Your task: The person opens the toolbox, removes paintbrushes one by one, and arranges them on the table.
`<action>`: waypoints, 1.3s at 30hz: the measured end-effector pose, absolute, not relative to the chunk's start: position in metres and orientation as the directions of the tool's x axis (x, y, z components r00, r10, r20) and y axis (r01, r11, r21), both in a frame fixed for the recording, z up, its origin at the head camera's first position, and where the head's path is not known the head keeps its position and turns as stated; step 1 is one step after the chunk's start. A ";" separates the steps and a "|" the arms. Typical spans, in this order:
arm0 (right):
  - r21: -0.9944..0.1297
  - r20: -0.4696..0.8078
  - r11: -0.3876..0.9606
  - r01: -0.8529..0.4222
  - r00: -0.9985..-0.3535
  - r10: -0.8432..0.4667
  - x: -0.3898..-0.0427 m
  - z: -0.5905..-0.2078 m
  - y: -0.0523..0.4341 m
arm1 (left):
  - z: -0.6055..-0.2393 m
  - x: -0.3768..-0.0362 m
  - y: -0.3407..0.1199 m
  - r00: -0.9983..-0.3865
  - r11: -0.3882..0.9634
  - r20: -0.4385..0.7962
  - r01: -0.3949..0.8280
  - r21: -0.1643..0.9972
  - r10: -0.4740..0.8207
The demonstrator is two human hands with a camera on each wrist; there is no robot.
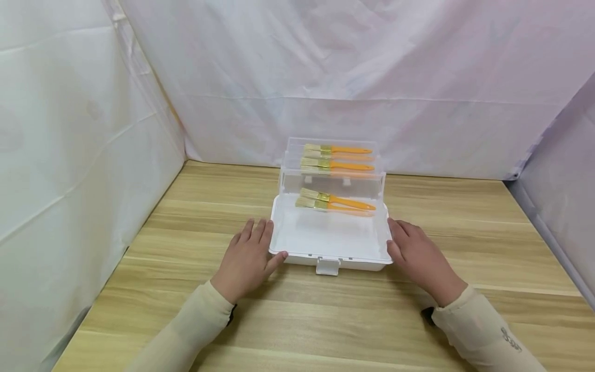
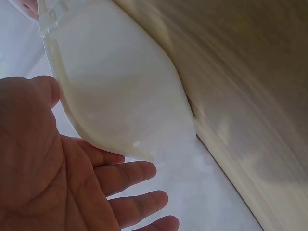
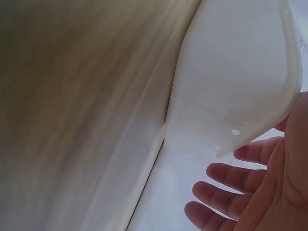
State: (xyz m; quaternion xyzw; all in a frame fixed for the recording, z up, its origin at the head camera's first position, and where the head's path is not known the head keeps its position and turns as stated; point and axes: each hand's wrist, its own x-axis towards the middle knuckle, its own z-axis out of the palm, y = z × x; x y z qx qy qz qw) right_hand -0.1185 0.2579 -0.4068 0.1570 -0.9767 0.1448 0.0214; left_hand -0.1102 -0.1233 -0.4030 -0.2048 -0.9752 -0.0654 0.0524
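Observation:
A white plastic box (image 1: 325,258) stands open on the wooden table, its clear upper tray (image 1: 332,178) raised at the back. Two orange-handled brushes (image 1: 337,157) lie in the upper tray, and two more brushes (image 1: 335,200) lie in the box. My left hand (image 1: 248,253) lies flat on the table beside the box's left wall, thumb touching the front corner. My right hand (image 1: 413,250) rests at the right wall with its fingers straight. In the wrist views, the left hand (image 2: 72,183) and the right hand (image 3: 260,192) show straight fingers close to the box's white wall (image 2: 115,96) (image 3: 231,82).
A latch tab (image 1: 328,266) sticks out from the box's front edge. White sheets (image 1: 83,155) close off the left, back and right sides of the wooden table (image 1: 325,320). Bare wood lies in front of the box and on both sides.

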 end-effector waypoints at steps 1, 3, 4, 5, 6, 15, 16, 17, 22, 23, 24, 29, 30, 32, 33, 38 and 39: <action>-0.275 0.087 0.909 -0.314 -0.950 -0.301 -0.118 -0.406 0.258 | -0.403 -0.110 -0.124 -0.910 0.907 0.130 0.407 0.105 0.393; -0.272 0.085 0.910 -0.314 -0.950 -0.302 -0.117 -0.406 0.257 | -0.404 -0.109 -0.124 -0.910 0.907 0.132 0.408 0.107 0.394; -0.268 0.083 0.911 -0.313 -0.950 -0.302 -0.117 -0.406 0.257 | -0.404 -0.109 -0.124 -0.909 0.906 0.134 0.409 0.109 0.394; -0.263 0.083 0.912 -0.314 -0.949 -0.303 -0.116 -0.406 0.257 | -0.404 -0.109 -0.124 -0.909 0.906 0.135 0.409 0.110 0.394; -0.259 0.083 0.913 -0.316 -0.949 -0.304 -0.116 -0.406 0.257 | -0.404 -0.109 -0.124 -0.909 0.906 0.138 0.409 0.109 0.394; -0.251 0.081 0.916 -0.314 -0.950 -0.303 -0.116 -0.406 0.257 | -0.396 -0.106 -0.104 -0.832 0.844 0.220 0.532 0.063 0.509; -0.252 0.082 0.915 -0.315 -0.949 -0.304 -0.116 -0.407 0.257 | -0.396 -0.105 -0.101 -0.818 0.830 0.224 0.555 0.062 0.530; -0.253 0.084 0.914 -0.316 -0.949 -0.305 -0.116 -0.407 0.257 | -0.395 -0.104 -0.099 -0.803 0.815 0.226 0.577 0.063 0.551; -0.251 0.087 0.913 -0.320 -0.947 -0.308 -0.117 -0.406 0.256 | -0.398 -0.103 -0.090 -0.750 0.756 0.210 0.651 0.062 0.628; -0.251 0.087 0.914 -0.320 -0.947 -0.308 -0.117 -0.406 0.256 | -0.399 -0.103 -0.089 -0.744 0.751 0.204 0.658 0.061 0.636; -0.249 0.088 0.914 -0.321 -0.947 -0.309 -0.117 -0.406 0.256 | -0.400 -0.103 -0.089 -0.740 0.746 0.201 0.664 0.058 0.642; -0.243 0.100 0.912 -0.331 -0.944 -0.316 -0.117 -0.406 0.256 | -0.407 -0.106 -0.090 -0.724 0.731 0.198 0.680 0.047 0.661; -0.242 0.099 0.912 -0.331 -0.943 -0.317 -0.117 -0.406 0.256 | -0.408 -0.107 -0.091 -0.721 0.729 0.197 0.683 0.044 0.664; -0.244 0.095 0.912 -0.329 -0.944 -0.316 -0.117 -0.405 0.256 | -0.410 -0.108 -0.091 -0.716 0.725 0.193 0.688 0.036 0.670; -0.245 0.091 0.912 -0.328 -0.945 -0.315 -0.117 -0.404 0.256 | -0.411 -0.109 -0.092 -0.715 0.723 0.191 0.690 0.034 0.673; -0.246 0.085 0.911 -0.331 -0.944 -0.320 -0.116 -0.402 0.257 | -0.412 -0.113 -0.091 -0.710 0.719 0.190 0.695 0.030 0.678; -0.245 0.091 0.910 -0.336 -0.942 -0.323 -0.116 -0.401 0.257 | -0.412 -0.113 -0.091 -0.709 0.718 0.192 0.695 0.030 0.678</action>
